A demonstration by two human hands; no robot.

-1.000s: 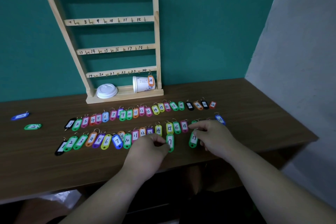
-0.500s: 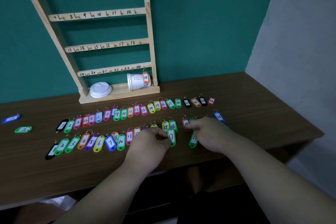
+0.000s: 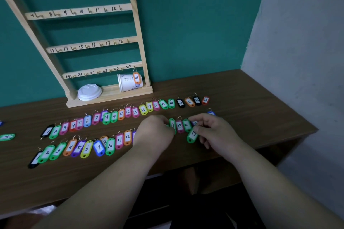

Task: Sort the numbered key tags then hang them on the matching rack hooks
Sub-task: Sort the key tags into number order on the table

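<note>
Left hand (image 3: 155,132) hides near-row tags (image 3: 119,140) past 12; perhaps pinching tag 17 (image 3: 172,125)

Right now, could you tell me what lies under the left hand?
The left hand covers the near row between the orange 12 tag and green 17 tag; tags beneath are hidden.

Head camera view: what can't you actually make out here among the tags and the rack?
Head view:
- Near-row tags between orange 12 and green 17: under the left hand.
- Number on the tag right of green 20: covered by the right hand.
- Blue tag beyond it: number hidden.
- Rack top rail: cut by the top edge.
- Green tag at the left edge: number blurred.
</note>
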